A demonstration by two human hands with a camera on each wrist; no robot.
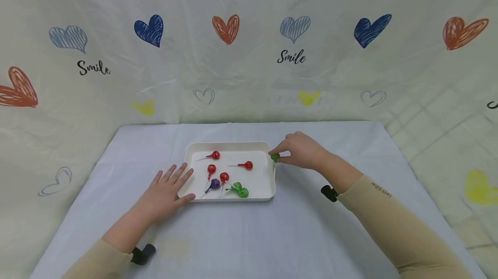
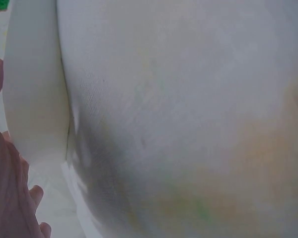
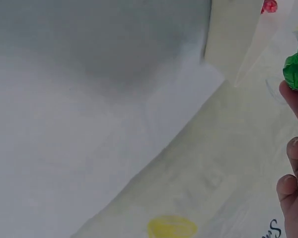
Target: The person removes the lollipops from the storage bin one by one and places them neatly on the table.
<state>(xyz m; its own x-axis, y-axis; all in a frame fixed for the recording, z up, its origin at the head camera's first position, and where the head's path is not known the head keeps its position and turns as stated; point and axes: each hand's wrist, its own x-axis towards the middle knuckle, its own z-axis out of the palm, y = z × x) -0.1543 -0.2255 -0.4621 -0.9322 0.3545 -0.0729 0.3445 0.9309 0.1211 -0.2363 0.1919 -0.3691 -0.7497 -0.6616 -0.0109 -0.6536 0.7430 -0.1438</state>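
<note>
In the head view, the right hand (image 1: 305, 151), right of centre, pinches the ball of a green lollipop (image 1: 275, 157) at the right end of the white tray (image 1: 233, 145); its grip is clamped on the wrapper between thumb and forefinger. The likeliest trouble is a slip: the ball is round, few fingertips hold it, and an off-centre squeeze could spin it out onto the worktop (image 1: 233, 235). The stick lies so near the rim that it might snag. The left hand (image 1: 165, 194), fingers spread apart and gripping nothing, rests at the tray's left end; a heavy press there could tip or shift the tray and roll the red lollipops (image 1: 247, 165). The held lollipop's long axis runs nearly up and down the frame, ball uppermost, stick toward the bottom.

In the left wrist view, a speck of green shows at the upper left corner, too little to tell direction.

In the right wrist view, the lollipop sits at the upper right edge, ball low, stick pointing to the top of the frame, its axis close to vertical.
</note>
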